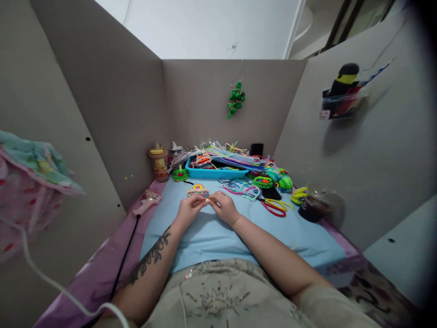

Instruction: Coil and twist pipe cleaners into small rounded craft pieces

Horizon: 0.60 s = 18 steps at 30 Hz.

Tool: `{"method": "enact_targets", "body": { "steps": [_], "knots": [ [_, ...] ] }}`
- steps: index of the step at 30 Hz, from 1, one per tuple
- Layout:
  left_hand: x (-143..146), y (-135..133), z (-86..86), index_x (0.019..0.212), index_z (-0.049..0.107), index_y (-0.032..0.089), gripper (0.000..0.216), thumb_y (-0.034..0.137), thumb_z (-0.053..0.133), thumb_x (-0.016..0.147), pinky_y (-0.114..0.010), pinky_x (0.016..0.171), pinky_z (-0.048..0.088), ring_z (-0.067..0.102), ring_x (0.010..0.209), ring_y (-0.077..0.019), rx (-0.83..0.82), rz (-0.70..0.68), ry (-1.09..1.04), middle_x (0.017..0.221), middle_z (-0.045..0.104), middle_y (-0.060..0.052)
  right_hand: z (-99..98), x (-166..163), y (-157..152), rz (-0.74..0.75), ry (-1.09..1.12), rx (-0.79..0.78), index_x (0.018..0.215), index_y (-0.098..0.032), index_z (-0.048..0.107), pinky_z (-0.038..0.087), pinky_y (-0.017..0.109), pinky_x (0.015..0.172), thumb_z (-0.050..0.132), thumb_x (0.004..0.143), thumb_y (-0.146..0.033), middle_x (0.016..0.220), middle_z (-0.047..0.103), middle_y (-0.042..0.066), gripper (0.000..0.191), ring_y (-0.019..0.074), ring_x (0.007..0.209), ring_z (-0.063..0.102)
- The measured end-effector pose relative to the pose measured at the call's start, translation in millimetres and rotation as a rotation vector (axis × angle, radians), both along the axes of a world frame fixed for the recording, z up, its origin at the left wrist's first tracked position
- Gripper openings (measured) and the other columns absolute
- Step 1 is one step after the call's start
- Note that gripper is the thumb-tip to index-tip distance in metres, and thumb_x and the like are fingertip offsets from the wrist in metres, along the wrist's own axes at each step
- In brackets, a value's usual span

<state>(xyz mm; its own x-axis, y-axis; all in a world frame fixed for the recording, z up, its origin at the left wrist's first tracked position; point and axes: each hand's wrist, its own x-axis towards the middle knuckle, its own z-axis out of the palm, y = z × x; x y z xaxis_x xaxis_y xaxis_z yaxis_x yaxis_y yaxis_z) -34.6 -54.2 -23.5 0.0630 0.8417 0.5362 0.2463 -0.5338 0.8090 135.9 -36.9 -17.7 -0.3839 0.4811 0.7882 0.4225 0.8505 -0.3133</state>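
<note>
My left hand (189,210) and my right hand (224,207) meet over the blue cloth (205,237), fingertips pinched together. Between them is a small white piece (207,201), too small to name. Just beyond my left hand lies a round pink, yellow and cream fuzzy craft piece (197,189). Loose coloured pipe cleaners (242,187) are spread past my right hand, with red-handled scissors (275,208) to their right.
A blue tray (218,174) heaped with pipe cleaners (232,155) stands at the back. Left are a lidded cup (159,164) and a pink glue gun (147,203) with a black cord. A dark jar (312,208) stands right. Panels enclose the table; green ornaments (236,99) hang behind.
</note>
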Motion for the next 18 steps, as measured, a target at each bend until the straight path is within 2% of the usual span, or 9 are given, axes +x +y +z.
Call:
{"method": "enact_targets", "body": {
  "steps": [6, 13, 18],
  "knots": [
    [-2.0, -2.8, -0.7, 0.082, 0.067, 0.019, 0.02, 0.037, 0.06, 0.081, -0.03, 0.07, 0.052, 0.066, 0.072, -0.0166, 0.188, 0.07, 0.201, 0.08, 0.071, -0.005, 1.1, 0.7, -1.5, -0.017, -0.038, -0.018, 0.085, -0.02, 0.061, 0.043, 0.029, 0.069, 0.046, 0.091, -0.03, 0.074, 0.062, 0.004, 0.019, 0.0169, 0.073, 0.056],
    [-1.5, -3.4, -2.0, 0.083, 0.068, 0.022, 0.017, 0.035, 0.057, 0.083, -0.031, 0.076, 0.052, 0.066, 0.08, -0.0175, 0.249, 0.11, 0.294, 0.085, 0.072, -0.005, -1.2, 1.6, 0.2, -0.024, -0.079, -0.035, 0.08, -0.02, 0.061, 0.043, 0.028, 0.066, 0.044, 0.092, -0.031, 0.07, 0.06, 0.004, 0.023, 0.0158, 0.069, 0.055],
    [-2.5, -3.6, -1.0, 0.088, 0.067, 0.021, 0.016, 0.032, 0.056, 0.083, -0.031, 0.078, 0.052, 0.066, 0.083, -0.018, 0.215, 0.133, 0.251, 0.088, 0.071, -0.005, -3.1, 0.5, 2.0, 0.043, 0.0, -0.062, 0.098, -0.02, 0.059, 0.046, 0.03, 0.07, 0.052, 0.088, -0.029, 0.078, 0.064, 0.004, 0.015, 0.0172, 0.074, 0.057]
  ]
}}
